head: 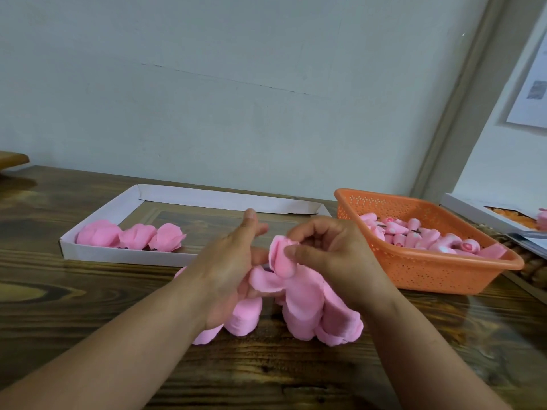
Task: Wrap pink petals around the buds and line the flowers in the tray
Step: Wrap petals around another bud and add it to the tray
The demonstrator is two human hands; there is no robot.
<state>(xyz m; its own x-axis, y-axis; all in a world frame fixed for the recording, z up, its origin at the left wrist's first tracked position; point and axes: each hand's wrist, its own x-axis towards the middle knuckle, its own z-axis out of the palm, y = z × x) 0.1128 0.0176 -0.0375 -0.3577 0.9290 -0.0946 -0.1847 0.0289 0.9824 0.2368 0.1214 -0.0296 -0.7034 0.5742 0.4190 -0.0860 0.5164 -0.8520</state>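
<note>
My right hand [331, 255] pinches a pink petal [281, 258] folded upward, thumb and fingertips on it. Below it spreads a set of pink petals [307, 309] lying on the wooden table. My left hand [231, 267] holds the petal set from the left with its lower fingers under the petals, the index finger stretched forward. The bud is hidden inside the petals. The white tray [127, 255] behind the left hand holds three finished pink flowers [130, 236] in a row along its near-left side.
An orange perforated basket [429, 270] at the right holds several pink buds [414, 235]. A white box [485, 214] with orange contents lies at the far right. The wall stands just behind the table.
</note>
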